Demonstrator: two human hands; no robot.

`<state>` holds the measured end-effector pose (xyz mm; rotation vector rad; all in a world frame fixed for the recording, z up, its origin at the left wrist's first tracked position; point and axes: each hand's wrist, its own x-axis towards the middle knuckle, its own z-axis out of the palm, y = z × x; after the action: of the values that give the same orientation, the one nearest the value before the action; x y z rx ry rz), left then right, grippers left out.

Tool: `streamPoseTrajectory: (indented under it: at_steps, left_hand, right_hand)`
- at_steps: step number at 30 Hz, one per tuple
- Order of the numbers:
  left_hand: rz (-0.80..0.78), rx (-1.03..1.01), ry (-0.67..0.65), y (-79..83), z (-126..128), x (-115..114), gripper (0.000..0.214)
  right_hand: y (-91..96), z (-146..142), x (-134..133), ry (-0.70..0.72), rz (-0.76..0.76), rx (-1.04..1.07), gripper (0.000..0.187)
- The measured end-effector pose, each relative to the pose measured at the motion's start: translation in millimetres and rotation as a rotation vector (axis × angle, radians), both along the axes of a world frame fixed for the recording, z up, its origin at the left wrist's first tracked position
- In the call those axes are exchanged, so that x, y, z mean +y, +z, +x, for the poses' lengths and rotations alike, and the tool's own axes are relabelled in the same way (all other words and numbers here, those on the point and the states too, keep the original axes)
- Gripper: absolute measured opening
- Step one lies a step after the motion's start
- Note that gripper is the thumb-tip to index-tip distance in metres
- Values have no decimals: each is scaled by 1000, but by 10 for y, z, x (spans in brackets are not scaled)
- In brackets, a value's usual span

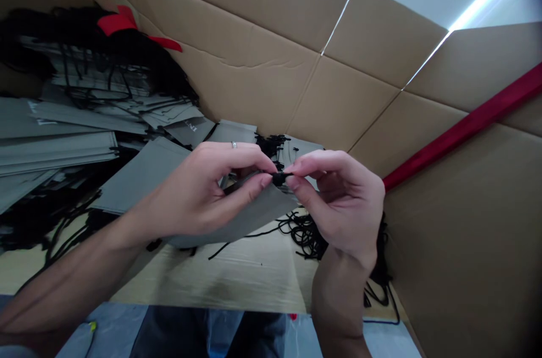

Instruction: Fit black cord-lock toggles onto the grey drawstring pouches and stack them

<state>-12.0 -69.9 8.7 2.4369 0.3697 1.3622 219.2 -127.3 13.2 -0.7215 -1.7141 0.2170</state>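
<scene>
Left hand [203,188]: while your right hand [345,200] faces it, your thumb and forefinger pinch the black piece [279,179].
Right hand: your thumb and forefinger are clamped on that piece's right end.
Black piece: held between your two hands, above the table [237,284].
Gray panel [254,212]: beneath your left hand.
Black cords [307,234]: coiled near your right wrist.
Gray stacks [55,149]: piled to your left.

The head view looks forward and down, left hand [203,191] and right hand [345,200] close mid-frame; upper-left depth seems unclear.
</scene>
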Motion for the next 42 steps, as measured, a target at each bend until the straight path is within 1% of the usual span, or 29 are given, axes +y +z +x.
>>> streamPoseTrajectory:
  at_steps: [2, 5, 6, 9, 11, 15, 19, 24, 26, 27, 28, 30, 33, 36, 39, 41, 42]
  left_hand:
    - [-4, 10, 8, 11, 1, -5, 12]
    - [-13, 48, 20, 41, -5, -23, 14]
    - [-26, 66, 22, 51, -8, -27, 15]
    - [-80, 157, 3, 72, -9, -26, 19]
    - [-104, 227, -49, 75, -3, -15, 24]
    - [-114, 284, -157, 67, 5, 3, 32]
    - [-95, 226, -250, 67, -20, 4, 26]
    - [-136, 188, -436, 80, -29, -2, 25]
    - [-151, 181, -479, 83, -25, -4, 27]
    - [-148, 172, -464, 85, -28, -6, 26]
    - [-133, 161, -423, 87, -34, -9, 26]
    - [-76, 133, -290, 92, -58, -20, 23]
    - [42, 104, -103, 94, -99, -44, 19]
    - [189, 98, 27, 74, -108, -61, 20]
    - [295, 129, 90, 39, -73, -62, 26]
    - [287, 148, 93, 24, -44, -63, 27]
    - [259, 158, 85, 23, -32, -65, 26]
  right_hand:
    - [6, 13, -5, 27, -8, -52, 24]
    - [13, 33, 0, 90, -41, -151, 33]
    - [14, 40, 6, 91, -44, -176, 31]
    - [16, 56, 37, 63, -33, -216, 15]
    - [17, 62, 57, 75, -45, -227, 13]
    - [18, 54, 73, 162, -103, -204, 17]
    - [-3, 30, 88, 263, -98, -141, 26]
    - [-88, -32, 169, 458, -70, -21, 26]
    - [-113, -49, 204, 507, -31, 14, 25]
    - [-117, -47, 213, 506, -16, 24, 25]
    - [-113, -37, 214, 486, -15, 25, 25]
    - [-87, 6, 192, 409, -41, 14, 27]
    - [-29, 89, 118, 304, -89, 16, 28]
    - [6, 118, 52, 236, -163, -3, 25]
    - [6, 89, 33, 171, -191, -34, 12]
    - [-2, 69, 38, 142, -165, -33, 5]
    - [-5, 63, 42, 132, -151, -31, 6]
